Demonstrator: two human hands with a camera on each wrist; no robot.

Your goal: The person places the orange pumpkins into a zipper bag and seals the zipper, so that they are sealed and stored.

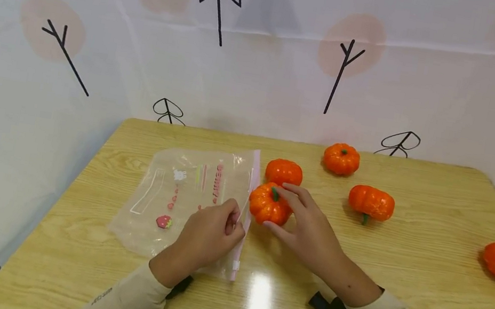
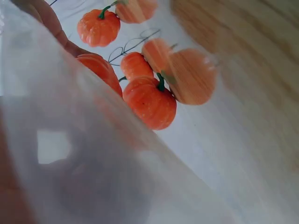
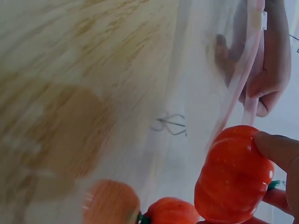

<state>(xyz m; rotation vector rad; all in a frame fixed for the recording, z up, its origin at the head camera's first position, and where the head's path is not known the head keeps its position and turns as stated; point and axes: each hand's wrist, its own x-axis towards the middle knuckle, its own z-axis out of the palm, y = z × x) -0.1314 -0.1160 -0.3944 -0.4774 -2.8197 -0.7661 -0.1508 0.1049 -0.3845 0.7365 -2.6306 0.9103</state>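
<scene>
Zip bag [image 1: 193,189] gapes in left hand [image 1: 212,232], pumpkin [image 1: 267,206] at its mouth

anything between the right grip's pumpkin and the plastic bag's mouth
Nothing visible: the orange pumpkin in the right grip is beside the pink zip edge of the plastic bag; the left grip pinches that edge nearer the person.

Just beyond the right fingers [image 1: 301,193], one pumpkin [image 1: 285,170] blocks the way; left of them lies the bag [image 1: 193,192]. To their right, bare tabletop [image 1: 331,194] leaves passage before another pumpkin [image 1: 372,202].
</scene>
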